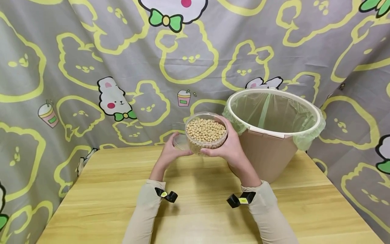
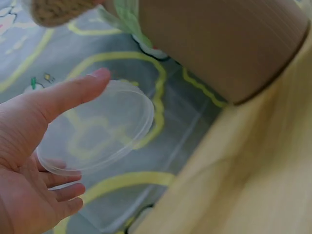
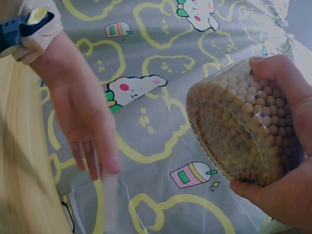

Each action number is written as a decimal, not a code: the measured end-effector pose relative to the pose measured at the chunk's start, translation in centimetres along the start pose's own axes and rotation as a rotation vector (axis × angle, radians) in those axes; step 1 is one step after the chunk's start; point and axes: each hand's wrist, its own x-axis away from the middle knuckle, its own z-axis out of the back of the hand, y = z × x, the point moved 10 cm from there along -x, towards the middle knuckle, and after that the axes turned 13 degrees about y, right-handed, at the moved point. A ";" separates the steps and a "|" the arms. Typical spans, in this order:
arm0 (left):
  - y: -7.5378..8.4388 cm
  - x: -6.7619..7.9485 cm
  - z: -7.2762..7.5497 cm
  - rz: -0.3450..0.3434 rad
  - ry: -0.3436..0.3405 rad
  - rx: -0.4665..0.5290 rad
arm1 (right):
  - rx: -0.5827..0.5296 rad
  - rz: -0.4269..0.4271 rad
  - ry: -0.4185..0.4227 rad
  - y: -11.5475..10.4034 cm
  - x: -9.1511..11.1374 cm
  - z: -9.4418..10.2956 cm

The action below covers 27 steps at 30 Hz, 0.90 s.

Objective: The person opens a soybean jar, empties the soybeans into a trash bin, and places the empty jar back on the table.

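Note:
My right hand (image 1: pixel 231 144) grips a clear round plastic jar (image 3: pixel 234 122) full of pale soybeans (image 1: pixel 206 130). The jar is uncovered, held above the table and tilted a little, its open top facing me in the head view. My left hand (image 1: pixel 170 151) pinches a thin, clear round lid (image 2: pixel 105 134) by its edge between thumb and fingers. In the head view the lid is partly behind the jar. The left wrist view shows the lid apart from the jar, whose bean-filled corner appears at the top left.
A beige trash bin (image 1: pixel 268 156) with a white rim and a green liner bag (image 1: pixel 304 139) stands right of the jar, on the wooden table (image 1: pixel 195 210). A grey patterned curtain (image 1: pixel 137 67) hangs behind the table and along its sides.

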 end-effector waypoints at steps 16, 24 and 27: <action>-4.0 0.3 -2.4 0.013 -0.135 -0.063 | 0.009 0.008 -0.010 -0.1 -0.1 0.0; -5.0 0.3 -2.7 -0.011 -0.177 -0.110 | 0.009 0.026 -0.010 1.9 -0.7 0.3; -5.4 0.3 -2.4 -0.020 -0.173 -0.188 | 0.005 0.031 -0.002 2.2 -0.8 0.4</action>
